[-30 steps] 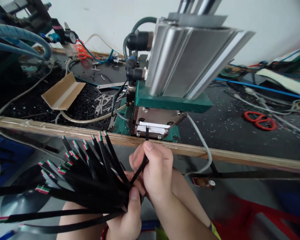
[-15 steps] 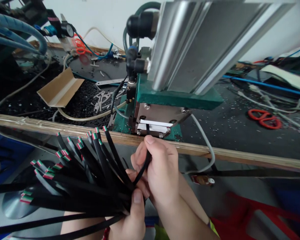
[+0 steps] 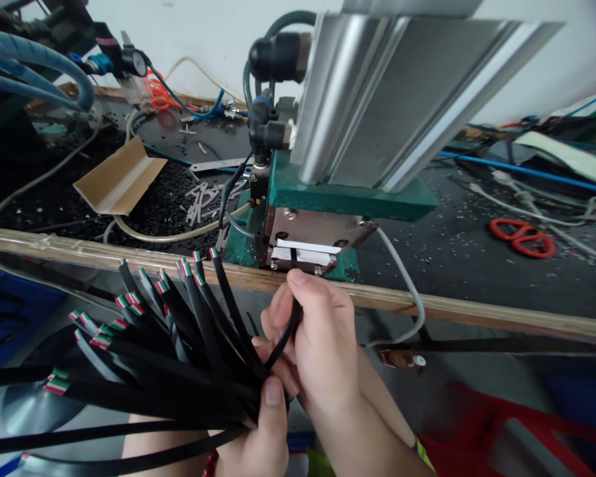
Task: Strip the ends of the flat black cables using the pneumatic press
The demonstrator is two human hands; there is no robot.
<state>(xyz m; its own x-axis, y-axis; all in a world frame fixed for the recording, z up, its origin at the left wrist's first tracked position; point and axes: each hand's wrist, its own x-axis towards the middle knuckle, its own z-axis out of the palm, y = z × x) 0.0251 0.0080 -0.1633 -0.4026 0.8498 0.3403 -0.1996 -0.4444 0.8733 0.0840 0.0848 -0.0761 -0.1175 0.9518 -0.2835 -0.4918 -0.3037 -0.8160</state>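
Observation:
A thick bundle of flat black cables (image 3: 179, 371) fans out to the left, its cut ends showing red, white and green wires. My left hand (image 3: 265, 424) is closed round the bundle where the cables come together. Above it, my right hand (image 3: 322, 331) pinches a single black cable (image 3: 288, 331) between thumb and fingers. That cable's end lies in the slot of the pneumatic press (image 3: 305, 252), across a white strip under the metal jaw. The fingertips of my right hand are just in front of the press, by the bench edge.
Red-handled scissors (image 3: 521, 238) lie on the bench at the right. A folded cardboard piece (image 3: 122, 175) sits on the left among black offcuts and grey strips (image 3: 203, 199). A pale hose (image 3: 404, 271) hangs over the wooden bench edge (image 3: 477, 315). Below stands a red stool (image 3: 477, 430).
The view has shifted slightly, so the press sits a little further left and the cable ends a little lower. Both hands keep their holds, and the cable stays in the slot.

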